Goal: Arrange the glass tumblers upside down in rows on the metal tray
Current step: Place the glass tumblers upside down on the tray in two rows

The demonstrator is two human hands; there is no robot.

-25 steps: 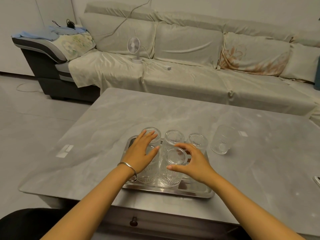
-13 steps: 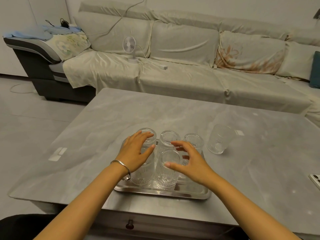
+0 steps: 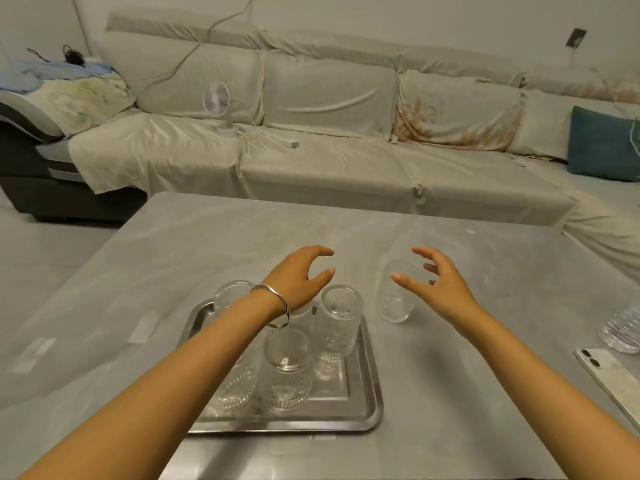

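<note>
While my right hand (image 3: 438,289) hovers with fingers (image 3: 401,279) spread and curled around nothing, the last loose tumbler (image 3: 396,292) stands just in front of it on the desk (image 3: 207,244), mouth up as far as I can tell, just beside the right edge of the metal tray (image 3: 372,396). My left hand (image 3: 299,280) is also released, fingers arched over the back row of the tray and gripping no glass. On the tray the inverted tumblers (image 3: 341,323) already stand in two rows, though my forearm hides part of them, and the bare patch at the near right corner looks like the place for this one. To do it well, I judge I should close my right fingers around the middle of the ribbed wall, not the rim, lift clear of the desk before turning it over, and set it down mouth first, straight and slowly, so it doesn't knock its neighbours. A phone (image 3: 609,372) lies to my right, well apart.
</note>
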